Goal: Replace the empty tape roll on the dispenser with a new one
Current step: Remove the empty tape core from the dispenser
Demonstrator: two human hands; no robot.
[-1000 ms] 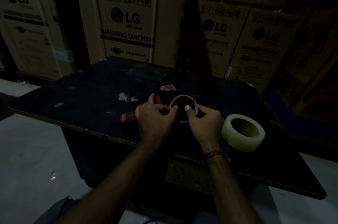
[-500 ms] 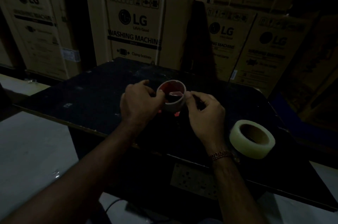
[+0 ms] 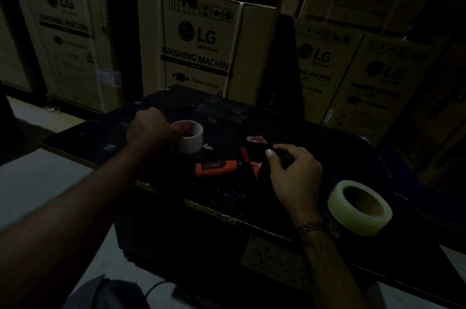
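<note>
My left hand (image 3: 150,129) grips the empty white cardboard tape core (image 3: 189,136) at its left rim, holding it over the far left part of the dark table (image 3: 327,147). The red and black tape dispenser (image 3: 222,166) lies on the table between my hands, its red handle pointing left. My right hand (image 3: 292,170) rests at the dispenser's dark right end with fingers curled around it; the light is too dim to see the grip clearly. A full roll of clear tape (image 3: 360,207) lies flat on the table to the right of my right wrist.
Large LG washing machine cartons (image 3: 201,46) are stacked close behind the table. The table's front edge (image 3: 191,204) runs diagonally below my hands, with pale floor (image 3: 37,182) to the left. The scene is very dark.
My left hand has carried the empty core off the dispenser and away to the left. The dispenser now lies exposed on the table, with my right hand staying at its right end.
</note>
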